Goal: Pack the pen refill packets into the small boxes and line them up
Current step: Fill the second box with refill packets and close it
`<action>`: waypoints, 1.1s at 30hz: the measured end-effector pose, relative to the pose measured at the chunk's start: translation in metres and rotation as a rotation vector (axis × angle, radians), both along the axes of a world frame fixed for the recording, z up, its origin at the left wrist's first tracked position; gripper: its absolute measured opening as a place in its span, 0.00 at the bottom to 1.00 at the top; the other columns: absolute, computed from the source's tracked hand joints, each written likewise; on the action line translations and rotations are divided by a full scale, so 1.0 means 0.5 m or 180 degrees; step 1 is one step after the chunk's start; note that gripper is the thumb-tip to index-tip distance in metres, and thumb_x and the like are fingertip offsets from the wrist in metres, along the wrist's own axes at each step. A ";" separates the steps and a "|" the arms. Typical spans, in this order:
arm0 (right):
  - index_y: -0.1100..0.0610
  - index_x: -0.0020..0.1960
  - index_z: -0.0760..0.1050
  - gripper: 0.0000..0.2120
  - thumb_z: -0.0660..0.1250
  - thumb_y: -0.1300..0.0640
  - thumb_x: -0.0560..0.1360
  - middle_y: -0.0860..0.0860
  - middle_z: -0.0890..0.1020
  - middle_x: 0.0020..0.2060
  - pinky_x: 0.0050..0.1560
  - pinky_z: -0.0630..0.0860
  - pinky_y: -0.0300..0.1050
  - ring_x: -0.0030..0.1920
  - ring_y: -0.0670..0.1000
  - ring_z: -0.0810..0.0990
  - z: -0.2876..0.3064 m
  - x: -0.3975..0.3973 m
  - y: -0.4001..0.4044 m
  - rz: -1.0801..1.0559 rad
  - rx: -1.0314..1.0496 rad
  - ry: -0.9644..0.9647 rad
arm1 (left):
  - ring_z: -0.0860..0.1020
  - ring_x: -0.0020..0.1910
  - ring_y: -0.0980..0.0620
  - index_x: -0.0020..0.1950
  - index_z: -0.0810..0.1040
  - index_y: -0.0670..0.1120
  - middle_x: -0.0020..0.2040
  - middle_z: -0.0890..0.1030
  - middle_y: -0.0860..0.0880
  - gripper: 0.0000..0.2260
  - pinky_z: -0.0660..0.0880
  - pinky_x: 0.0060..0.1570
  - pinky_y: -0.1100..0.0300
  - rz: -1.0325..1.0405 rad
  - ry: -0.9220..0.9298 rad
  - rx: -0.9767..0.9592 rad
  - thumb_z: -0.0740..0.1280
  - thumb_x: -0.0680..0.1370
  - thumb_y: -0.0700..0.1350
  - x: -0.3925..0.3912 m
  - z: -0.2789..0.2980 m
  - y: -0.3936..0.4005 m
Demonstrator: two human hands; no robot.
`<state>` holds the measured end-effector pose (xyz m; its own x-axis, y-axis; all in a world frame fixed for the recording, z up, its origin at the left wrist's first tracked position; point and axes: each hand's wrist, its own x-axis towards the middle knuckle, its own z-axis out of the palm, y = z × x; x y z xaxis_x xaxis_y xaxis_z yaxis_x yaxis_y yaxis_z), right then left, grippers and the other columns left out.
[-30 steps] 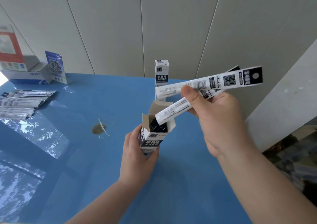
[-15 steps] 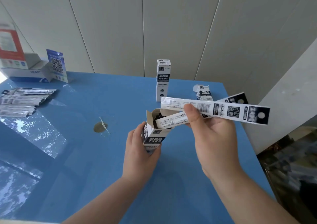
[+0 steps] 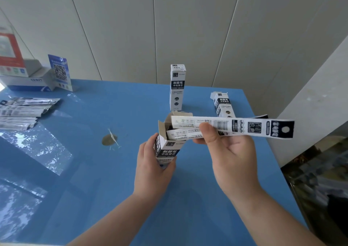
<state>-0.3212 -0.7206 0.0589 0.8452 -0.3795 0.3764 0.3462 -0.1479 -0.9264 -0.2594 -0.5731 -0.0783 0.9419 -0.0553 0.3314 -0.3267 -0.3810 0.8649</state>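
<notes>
Head view, left to right: a loose pile of refill packets (image 3: 22, 112) lies at the far left of the blue table (image 3: 94, 189). Near the middle, the left hand (image 3: 152, 172) grips an open small box (image 3: 167, 147) by its lower half, mouth flaps up. A closed box (image 3: 177, 87) stands upright behind it, and another box (image 3: 223, 104) with its top flaps loose stands to the right. The right hand (image 3: 231, 151) pinches two long packets (image 3: 235, 126), held almost level, their left ends at the box mouth. To do this well, I would tilt the packets steeper, align both ends inside the flaps, and slide them down together while the box is held steady.
</notes>
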 end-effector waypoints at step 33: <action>0.45 0.47 0.84 0.04 0.71 0.50 0.74 0.44 0.84 0.41 0.41 0.78 0.46 0.43 0.48 0.81 0.074 0.097 0.001 0.0338 -0.3110 0.1582 | 0.69 0.59 0.57 0.66 0.71 0.51 0.56 0.74 0.58 0.28 0.64 0.62 0.49 0.0116 -0.0111 0.0542 0.79 0.71 0.52 -0.001 0.012 -0.025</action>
